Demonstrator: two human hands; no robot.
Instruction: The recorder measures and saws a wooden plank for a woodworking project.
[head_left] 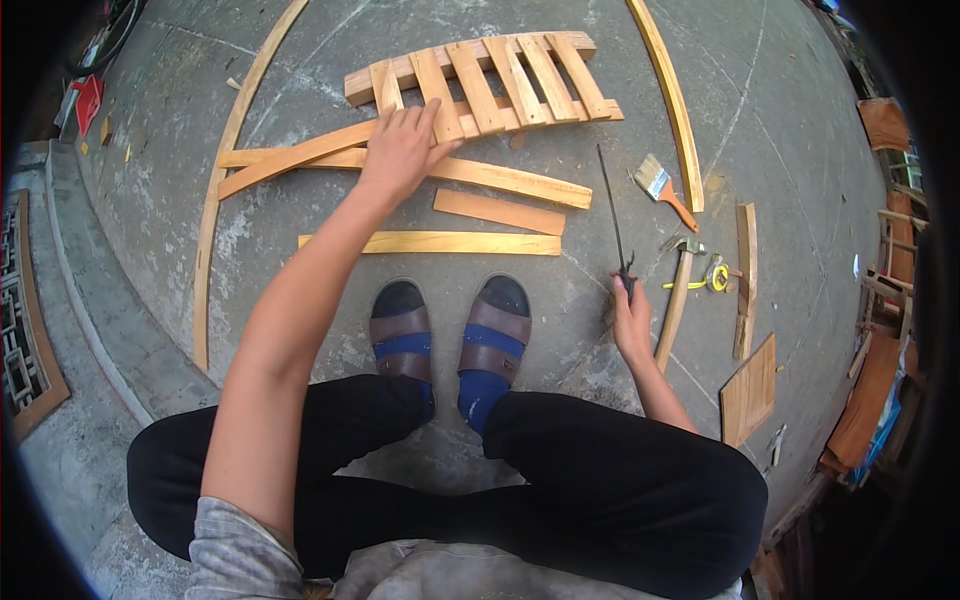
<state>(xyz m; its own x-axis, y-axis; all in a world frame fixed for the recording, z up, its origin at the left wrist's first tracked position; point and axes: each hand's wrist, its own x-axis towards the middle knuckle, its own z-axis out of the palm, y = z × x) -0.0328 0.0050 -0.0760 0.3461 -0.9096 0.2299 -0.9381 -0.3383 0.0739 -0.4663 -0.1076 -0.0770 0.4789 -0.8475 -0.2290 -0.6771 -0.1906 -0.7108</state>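
Note:
My left hand (pixel 402 152) reaches over the near left corner of a small slatted wooden frame (pixel 522 82), its thumb apart and fingers spread by the end slats. The fingers partly cover that corner and the end of a slanting wooden strip (pixel 295 160). Whether they press on the wood is hard to see. Low on the right, my right hand (pixel 630 318) is closed around the black handle of a handsaw (pixel 613 205). Its thin dark blade shows nearly edge-on and points away from me, to the right of the wood pieces.
Before my feet lie a long strip (pixel 510 180), a short board (pixel 498 211) and a pale strip (pixel 460 243). Rightward are a paintbrush (pixel 665 190), hammer (pixel 675 300), yellow tape measure (pixel 716 274) and wood offcut (pixel 750 390). Long battens (pixel 212 230) flank both sides.

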